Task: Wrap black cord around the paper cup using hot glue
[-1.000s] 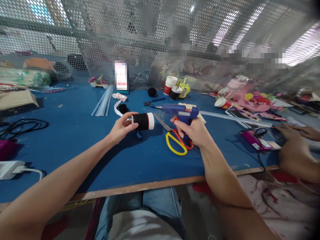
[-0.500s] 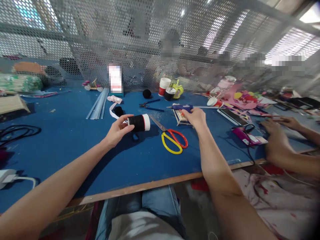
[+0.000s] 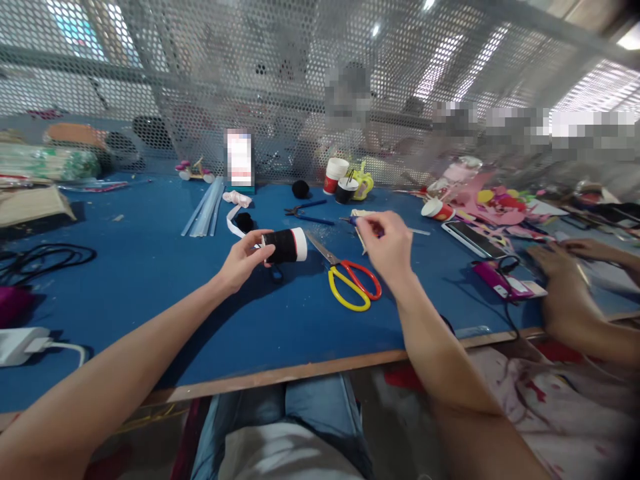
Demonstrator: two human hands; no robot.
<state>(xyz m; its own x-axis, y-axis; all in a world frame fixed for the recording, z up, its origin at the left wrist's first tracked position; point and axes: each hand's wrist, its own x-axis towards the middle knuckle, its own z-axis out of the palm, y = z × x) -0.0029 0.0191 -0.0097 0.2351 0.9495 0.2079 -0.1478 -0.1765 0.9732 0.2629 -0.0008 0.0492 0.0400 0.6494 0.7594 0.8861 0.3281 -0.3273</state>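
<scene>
Still gripping the black-wound cup (image 3: 284,245) sideways in the left hand (image 3: 245,259), much as a second ago. No longer holding the blue glue gun (image 3: 354,221) aloft over the scissors (image 3: 331,259) lying between both hands; now lowered at the little cream stand (image 3: 363,213), just beyond the curled right hand (image 3: 389,245) and partly hidden by it. Impossible to tell whether still gripped there or let go.

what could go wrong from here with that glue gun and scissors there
The right hand is at the glue gun, which might burn it if hot. The scissors lie between the hands, so a low sweep could catch them. The left hand grips the cup near one end, so it could tip or slip.
</scene>
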